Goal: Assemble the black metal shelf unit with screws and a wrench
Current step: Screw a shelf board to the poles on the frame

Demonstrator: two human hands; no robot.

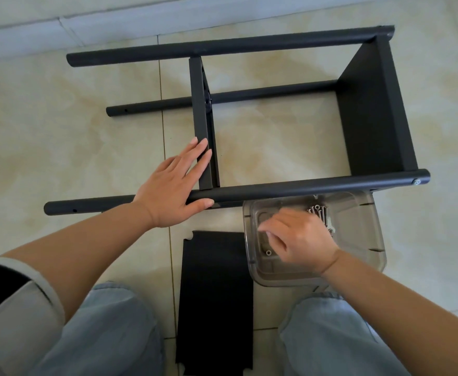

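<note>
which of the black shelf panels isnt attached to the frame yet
The flat black metal shelf panel lying loose on the floor between the knees; the other two stand upright between the black tubes.

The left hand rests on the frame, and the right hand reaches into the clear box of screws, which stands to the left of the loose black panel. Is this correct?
Not quite. The head view shows the clear box to the right of the loose black panel, not the left. The rest holds: the left hand rests on the frame, and the right hand reaches into the box of screws.
</note>
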